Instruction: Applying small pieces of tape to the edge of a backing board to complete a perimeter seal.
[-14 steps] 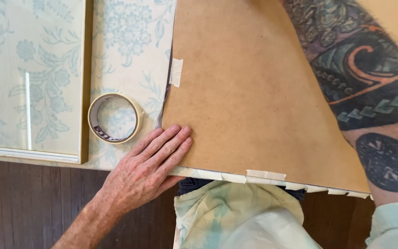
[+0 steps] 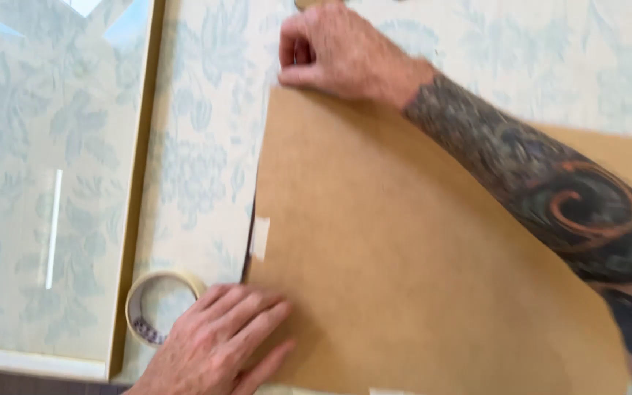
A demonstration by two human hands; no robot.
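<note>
Left hand (image 2: pixel 217 340) lies flat, fingers spread; right hand (image 2: pixel 338 51) pinches, forearm outstretched.

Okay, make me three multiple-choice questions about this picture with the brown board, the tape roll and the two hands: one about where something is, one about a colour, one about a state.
1. Where is the tape roll?
A. on top of the brown board
B. on the patterned cloth, left of the left hand
C. in the right hand

2. What colour is the board?
A. brown
B. white
C. black

3. How does the left hand rest?
A. clenched in a fist
B. lifted off the board
C. flat, fingers spread on the board

Answers:
1 B, the roll lies on the cloth beside that hand.
2 A, its surface is plain brown.
3 C, the palm presses the board's near left corner, while the right hand pinches the far corner.
</note>
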